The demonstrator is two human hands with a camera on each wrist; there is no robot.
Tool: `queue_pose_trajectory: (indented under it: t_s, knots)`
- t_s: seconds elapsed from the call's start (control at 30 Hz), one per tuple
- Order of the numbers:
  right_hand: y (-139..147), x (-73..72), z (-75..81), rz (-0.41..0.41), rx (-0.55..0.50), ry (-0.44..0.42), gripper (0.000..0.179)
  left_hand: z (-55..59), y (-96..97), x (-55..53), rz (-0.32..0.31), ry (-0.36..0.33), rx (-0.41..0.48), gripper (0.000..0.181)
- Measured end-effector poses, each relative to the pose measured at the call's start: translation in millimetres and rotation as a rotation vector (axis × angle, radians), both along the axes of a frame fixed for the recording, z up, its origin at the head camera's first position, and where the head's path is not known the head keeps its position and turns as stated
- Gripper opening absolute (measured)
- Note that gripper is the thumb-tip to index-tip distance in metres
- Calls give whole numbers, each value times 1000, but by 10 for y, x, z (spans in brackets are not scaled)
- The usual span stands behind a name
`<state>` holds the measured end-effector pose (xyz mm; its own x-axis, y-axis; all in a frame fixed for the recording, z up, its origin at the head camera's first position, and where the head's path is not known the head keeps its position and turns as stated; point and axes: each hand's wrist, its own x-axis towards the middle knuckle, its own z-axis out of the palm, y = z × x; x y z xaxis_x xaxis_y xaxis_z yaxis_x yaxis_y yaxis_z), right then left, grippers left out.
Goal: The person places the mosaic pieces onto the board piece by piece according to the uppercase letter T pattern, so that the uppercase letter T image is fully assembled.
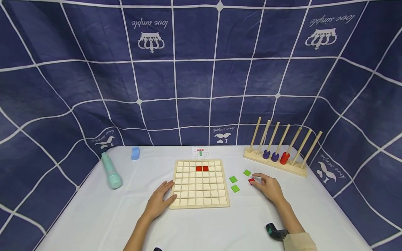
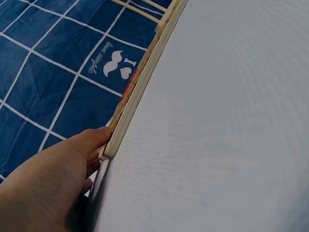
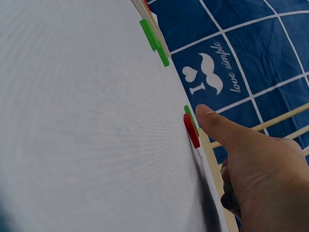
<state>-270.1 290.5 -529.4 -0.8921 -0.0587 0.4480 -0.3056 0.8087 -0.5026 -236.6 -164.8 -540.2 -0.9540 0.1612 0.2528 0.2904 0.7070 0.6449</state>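
Observation:
A square wooden grid board point(image 1: 199, 208) lies flat on the white table, with two red tiles point(image 1: 199, 168) side by side in its second row from the back. My left hand point(image 1: 159, 199) rests at the board's left side, fingers relaxed along the rim and thumb close to the front left corner. To the right of the board, my right hand point(image 1: 269, 187) is over a loose red tile point(image 1: 251, 180), thumb and index finger spread around it. In the right wrist view the thumb stands apart from that red tile point(image 3: 191, 130). Three green tiles point(image 1: 233, 179) lie between board and hand.
Behind the board is a printed card point(image 1: 200, 152) with a red and green grid pattern. A wooden peg rack point(image 1: 276, 162) with purple and red rings stands back right. Back left are a mint-green cylinder point(image 1: 111, 170) and a light blue block point(image 1: 135, 153). Dark blue cloth encloses the table.

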Motion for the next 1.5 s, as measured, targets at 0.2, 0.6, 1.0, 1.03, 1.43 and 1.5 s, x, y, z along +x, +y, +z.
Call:
queue_pose_trajectory:
  t_s: [0.2,0.6,1.0,1.03,1.43,1.5]
  knots:
    - [16,-15,-36,8,7,-13,35,-17,1,-4,-2,4,3,59]
    - [17,-12,-41,6,1,-82,35,9,-5,2,-8,2,3,59]
    - [39,19,-42,-8,16,-100,37,15,-3,10,-6,-12,-3,59]
    - [37,23,-36,-9,16,-101,37,17,-4,9,-6,-12,-4,59]
    - [20,47,-22,-4,8,-85,32,23,-4,4,-17,6,12,57]
    - [-1,50,-26,-10,1,-77,31,20,-2,9,-17,4,16,57]
